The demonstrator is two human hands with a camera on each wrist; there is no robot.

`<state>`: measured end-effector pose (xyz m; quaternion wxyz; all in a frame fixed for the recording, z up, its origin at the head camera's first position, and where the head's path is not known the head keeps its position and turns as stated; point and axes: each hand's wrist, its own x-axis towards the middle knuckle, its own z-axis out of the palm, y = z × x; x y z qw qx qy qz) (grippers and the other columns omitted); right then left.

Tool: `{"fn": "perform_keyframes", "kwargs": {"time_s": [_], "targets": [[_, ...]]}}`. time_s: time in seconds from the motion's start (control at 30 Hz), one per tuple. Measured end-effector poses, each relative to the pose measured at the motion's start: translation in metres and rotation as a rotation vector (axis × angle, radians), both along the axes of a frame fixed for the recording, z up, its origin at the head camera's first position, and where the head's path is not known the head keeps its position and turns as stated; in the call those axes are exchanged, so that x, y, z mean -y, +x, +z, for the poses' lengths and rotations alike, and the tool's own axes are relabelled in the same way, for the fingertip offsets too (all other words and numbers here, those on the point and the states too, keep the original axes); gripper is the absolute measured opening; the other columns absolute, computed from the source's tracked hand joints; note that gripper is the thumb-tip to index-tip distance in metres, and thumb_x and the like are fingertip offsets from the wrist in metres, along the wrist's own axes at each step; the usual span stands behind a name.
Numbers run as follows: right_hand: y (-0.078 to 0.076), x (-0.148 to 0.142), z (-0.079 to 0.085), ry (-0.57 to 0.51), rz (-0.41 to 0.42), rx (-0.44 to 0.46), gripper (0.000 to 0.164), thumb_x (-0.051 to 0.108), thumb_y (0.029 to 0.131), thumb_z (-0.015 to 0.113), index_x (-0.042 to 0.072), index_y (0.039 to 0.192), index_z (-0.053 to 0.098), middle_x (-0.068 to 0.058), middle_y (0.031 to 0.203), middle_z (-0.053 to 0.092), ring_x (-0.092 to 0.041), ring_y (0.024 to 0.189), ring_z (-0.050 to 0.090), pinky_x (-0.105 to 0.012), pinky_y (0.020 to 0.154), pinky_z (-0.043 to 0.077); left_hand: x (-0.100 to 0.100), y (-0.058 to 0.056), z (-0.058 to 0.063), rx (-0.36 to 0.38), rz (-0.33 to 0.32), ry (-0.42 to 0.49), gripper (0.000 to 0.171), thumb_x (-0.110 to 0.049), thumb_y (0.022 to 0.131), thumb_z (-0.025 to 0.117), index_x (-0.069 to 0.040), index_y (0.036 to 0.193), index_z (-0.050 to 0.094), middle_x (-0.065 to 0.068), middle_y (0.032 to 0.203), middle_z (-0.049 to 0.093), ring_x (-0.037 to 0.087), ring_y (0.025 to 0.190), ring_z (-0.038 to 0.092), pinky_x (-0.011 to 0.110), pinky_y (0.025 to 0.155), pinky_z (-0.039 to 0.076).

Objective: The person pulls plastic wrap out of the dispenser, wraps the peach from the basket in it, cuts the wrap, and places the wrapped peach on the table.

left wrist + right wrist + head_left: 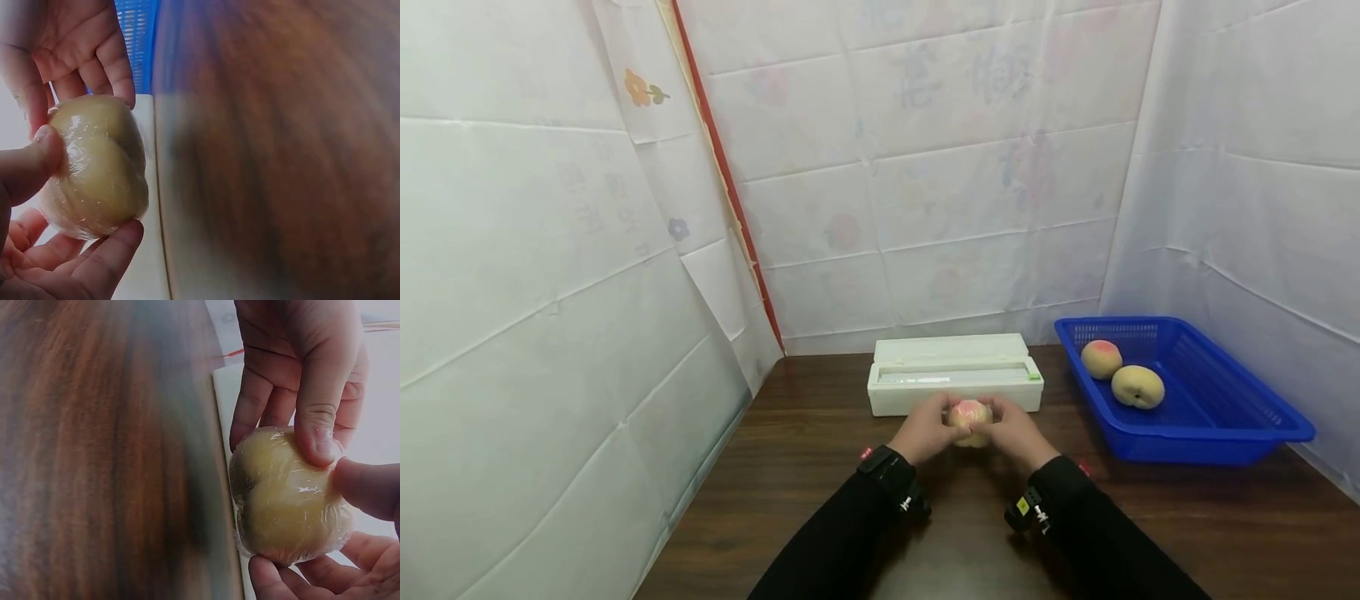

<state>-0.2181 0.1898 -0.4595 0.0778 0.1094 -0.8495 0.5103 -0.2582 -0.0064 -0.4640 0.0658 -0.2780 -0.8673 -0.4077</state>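
Between both hands is a peach point(969, 422), yellowish with a pink blush on top. Clear plastic film wraps it, glossy and wrinkled over the peach point(103, 165) in the left wrist view. My left hand point(929, 427) grips its left side, thumb on the near face and fingers curled behind. On the opposite side my right hand point(1013, 431) holds it the same way, and in the right wrist view both thumbs press close together on the peach point(290, 497). Just behind the hands stands a white cling film box point(956, 403), its lid raised at the back.
To the right, a blue plastic basket point(1213, 433) holds two more peaches, one pink-topped peach point(1101, 359) and one yellow peach point(1138, 387). Everything stands on a dark brown wooden table point(805, 475). White sheeting point(940, 167) lines the walls at the back and both sides.
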Motion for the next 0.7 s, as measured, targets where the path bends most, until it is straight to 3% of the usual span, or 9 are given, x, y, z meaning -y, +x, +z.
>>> {"fn": "perform_keyframes", "kwargs": {"time_s": [0.13,0.3,0.53,0.7], "targets": [[0.001,0.002,-0.007,-0.065,0.012,0.044,0.048,0.01,0.098,0.074,-0.003,0.142,0.058,-0.027,0.143,0.061,-0.042,0.13,0.06,-0.041,0.093,0.055,-0.001,0.002,-0.002,0.023,-0.015,-0.017,0.038,-0.02,0.091,0.086,-0.01,0.123,0.068,0.0,0.117,0.071,0.006,0.098,0.063,0.026,0.082,0.053],[0.004,0.002,-0.012,-0.1,0.028,0.07,0.051,0.008,0.098,0.072,-0.004,0.145,0.054,-0.028,0.146,0.058,-0.043,0.132,0.058,-0.038,0.091,0.056,-0.002,0.004,0.001,0.044,-0.024,-0.054,0.044,-0.018,0.088,0.089,-0.006,0.124,0.066,0.003,0.117,0.07,0.008,0.097,0.063,0.026,0.082,0.054],[0.003,-0.004,-0.015,-0.081,0.092,0.116,0.053,0.008,0.099,0.07,-0.002,0.146,0.049,-0.026,0.147,0.054,-0.039,0.133,0.054,-0.034,0.093,0.05,-0.005,0.002,0.001,0.106,-0.007,-0.091,0.047,-0.017,0.084,0.092,-0.01,0.121,0.063,0.0,0.113,0.067,0.009,0.093,0.062,0.025,0.078,0.054],[0.004,-0.008,-0.013,-0.068,0.133,0.122,0.057,0.007,0.097,0.07,-0.003,0.147,0.044,-0.028,0.148,0.05,-0.037,0.129,0.055,-0.033,0.091,0.048,-0.005,0.0,0.001,0.098,-0.032,-0.112,0.049,-0.018,0.082,0.094,-0.013,0.116,0.059,-0.002,0.109,0.063,0.008,0.09,0.06,0.024,0.074,0.053]]}}
